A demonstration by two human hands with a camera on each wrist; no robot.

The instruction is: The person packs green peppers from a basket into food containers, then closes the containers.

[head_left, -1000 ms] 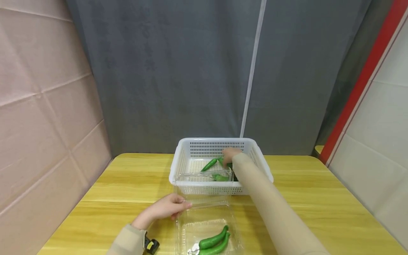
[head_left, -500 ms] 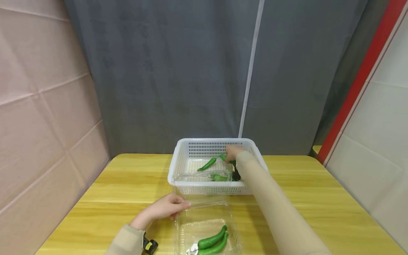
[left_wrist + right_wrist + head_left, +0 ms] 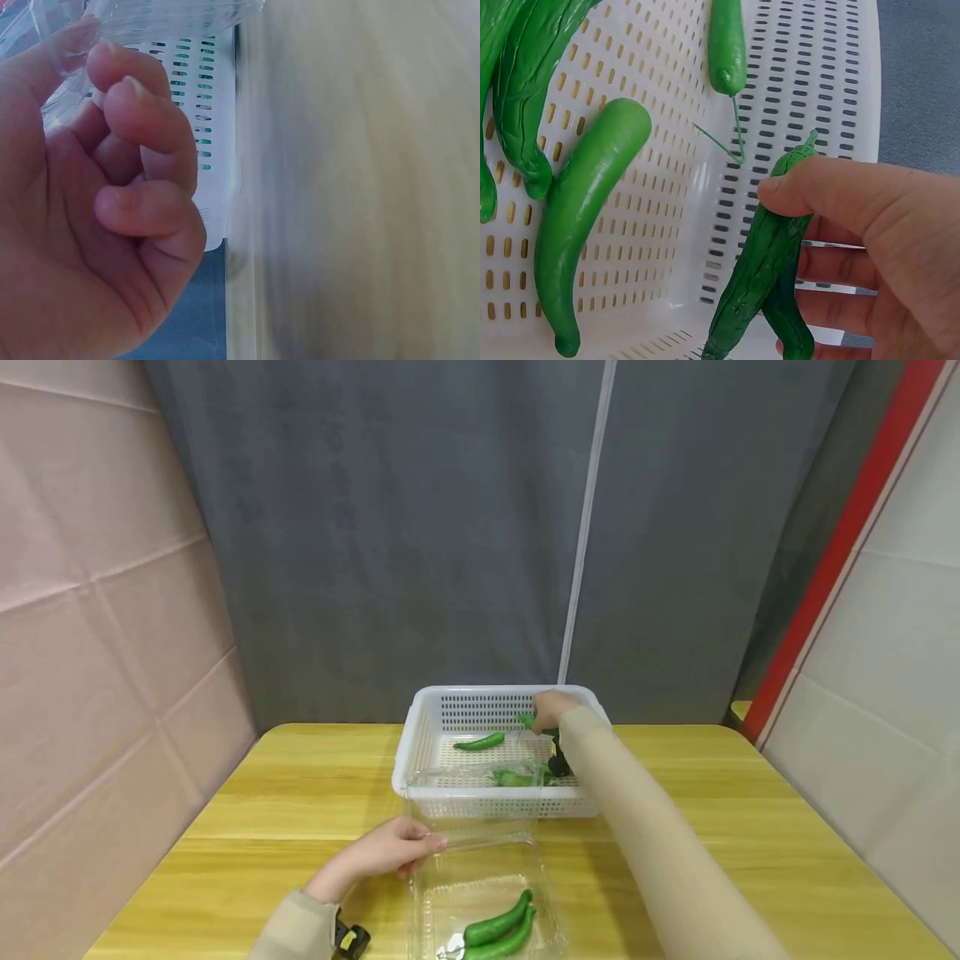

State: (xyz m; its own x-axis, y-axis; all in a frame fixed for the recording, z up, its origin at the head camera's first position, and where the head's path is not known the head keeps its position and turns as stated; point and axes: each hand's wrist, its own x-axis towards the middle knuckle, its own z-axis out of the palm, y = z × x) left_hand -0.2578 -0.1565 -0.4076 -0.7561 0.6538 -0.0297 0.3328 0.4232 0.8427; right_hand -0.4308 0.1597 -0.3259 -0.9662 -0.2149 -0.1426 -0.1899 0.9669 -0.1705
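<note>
My right hand (image 3: 553, 707) is inside the white perforated basket (image 3: 480, 690). Its thumb and curled fingers hold a wrinkled green chili pepper (image 3: 761, 247), and a darker pepper (image 3: 786, 315) lies against it, partly hidden. Other peppers rest in the basket, among them a smooth one (image 3: 585, 217) and one with a long thin stem (image 3: 729, 45). With thumb and fingers, my left hand (image 3: 393, 850) pinches the left edge of a clear plastic clamshell box (image 3: 450, 893) near its hinge. Two green peppers (image 3: 498, 928) lie in the box's near half.
The far half of the clear box, its lid (image 3: 472, 814), leans over the basket's front rim. The wooden table (image 3: 712, 827) extends to both sides. A grey curtain (image 3: 375, 527) hangs behind, with a pink cloth wall (image 3: 97, 652) at left and a white one at right.
In the basket, my right hand has shifted slightly right and back with the pepper it holds. A loose pepper beside it has turned to lie flatter. The left hand stays on the box.
</note>
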